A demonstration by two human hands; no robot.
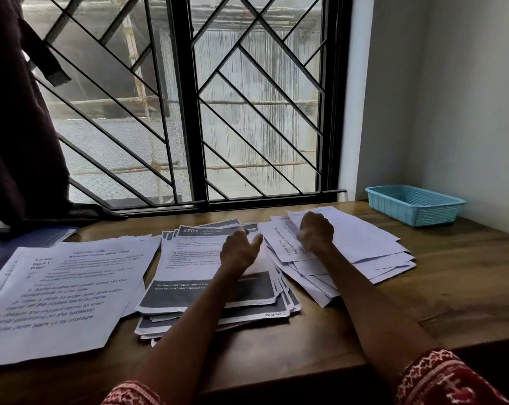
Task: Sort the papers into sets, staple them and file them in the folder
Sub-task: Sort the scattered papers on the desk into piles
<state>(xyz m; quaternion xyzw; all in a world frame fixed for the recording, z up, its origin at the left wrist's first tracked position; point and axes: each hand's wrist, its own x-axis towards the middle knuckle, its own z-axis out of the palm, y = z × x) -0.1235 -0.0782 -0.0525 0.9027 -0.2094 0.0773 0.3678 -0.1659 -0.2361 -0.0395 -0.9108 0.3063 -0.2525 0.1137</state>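
Three groups of printed papers lie on the wooden table (364,317). A white stack (66,290) with large text lies at the left. In the middle is a stack (195,276) with dark grey bands, its top sheet headed 2701. A loose heap of white sheets (364,247) is at the right. My left hand (240,251) hovers over the middle stack, fingers relaxed and spread, touching or just above the top sheet. My right hand (316,232) is curled on the right heap and pinches a sheet (288,244) at its edge. A blue folder (51,235) peeks out behind the left stack.
A light blue plastic basket (414,204) stands at the table's back right corner by the wall. A barred window runs along the back edge. A dark curtain (19,127) hangs at the far left. No stapler is visible.
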